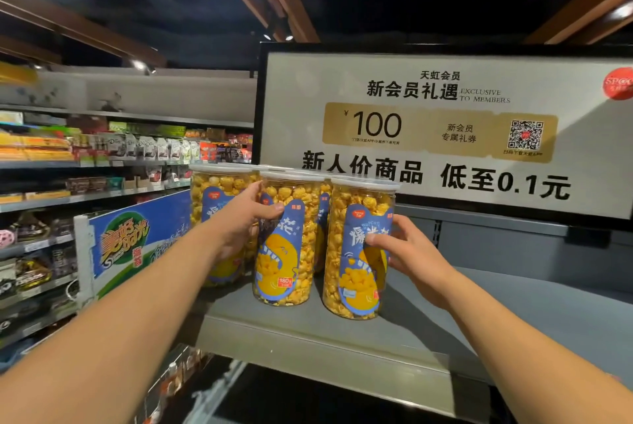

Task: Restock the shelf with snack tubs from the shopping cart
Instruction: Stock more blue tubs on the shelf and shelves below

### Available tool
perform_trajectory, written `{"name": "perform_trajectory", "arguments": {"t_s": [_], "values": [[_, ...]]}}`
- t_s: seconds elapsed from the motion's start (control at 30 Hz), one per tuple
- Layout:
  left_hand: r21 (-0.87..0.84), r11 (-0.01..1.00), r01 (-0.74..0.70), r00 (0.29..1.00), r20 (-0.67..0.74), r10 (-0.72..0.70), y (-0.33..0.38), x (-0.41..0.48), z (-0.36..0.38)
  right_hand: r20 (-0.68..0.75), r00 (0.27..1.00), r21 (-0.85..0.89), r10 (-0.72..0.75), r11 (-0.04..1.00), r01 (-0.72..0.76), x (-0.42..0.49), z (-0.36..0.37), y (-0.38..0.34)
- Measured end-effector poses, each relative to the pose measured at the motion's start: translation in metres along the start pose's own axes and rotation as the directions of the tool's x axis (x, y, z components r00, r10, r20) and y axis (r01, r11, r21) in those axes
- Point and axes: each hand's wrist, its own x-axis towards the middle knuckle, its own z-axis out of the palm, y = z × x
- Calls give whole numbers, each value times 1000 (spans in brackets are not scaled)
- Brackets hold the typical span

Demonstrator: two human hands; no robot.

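Several clear popcorn tubs with blue and yellow labels stand upright on a grey shelf [428,327]. My left hand [245,218] wraps around the front middle tub [286,259], thumb across its label. My right hand [407,252] grips the front right tub [356,273] from its right side, thumb on the label. Both tubs rest on the shelf board. Another tub [212,197] stands behind my left hand at the left, and more stand in the back row, partly hidden. The shopping cart is out of view.
A large white promotion sign [445,129] stands behind the tubs above the shelf. To the left runs an aisle of stocked shelves [102,163] and a blue display board [137,238]. Bare grey shelf surface stretches right of the tubs.
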Motion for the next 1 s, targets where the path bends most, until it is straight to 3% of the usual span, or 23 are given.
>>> {"name": "perform_trajectory", "arguments": {"t_s": [0.2, 0.33, 0.43, 0.57, 0.63, 0.77, 0.9, 1.0], "values": [[324, 938, -120, 967, -177, 184, -9, -21, 15, -82, 996, -74, 20, 997, -27, -14, 12, -4], [503, 850, -153, 908, -268, 322, -10, -46, 24, -223, 973, -260, 60, 958, -119, -30, 23, -13], [579, 809, -102, 897, -298, 326, -11, -74, 27, -243, 966, -451, 88, 871, -193, -44, 27, -16], [670, 742, -18, 917, -286, 280, -15, -118, 18, -203, 978, -596, -43, 798, -88, -75, 36, -20], [700, 713, 27, 931, -277, 236, -20, -144, 12, -129, 989, -589, -77, 808, -14, -93, 50, -25], [771, 624, 127, 961, -252, 115, -38, -209, -4, 175, 984, -593, -41, 793, 138, -132, 102, -23], [838, 455, 302, 950, -303, -73, -76, -284, -39, 418, 904, -580, 87, 792, 192, -185, 175, 0], [813, 380, 441, 897, -399, -188, -99, -344, -76, 545, 827, -560, 135, 793, 239, -234, 234, 9]]}}
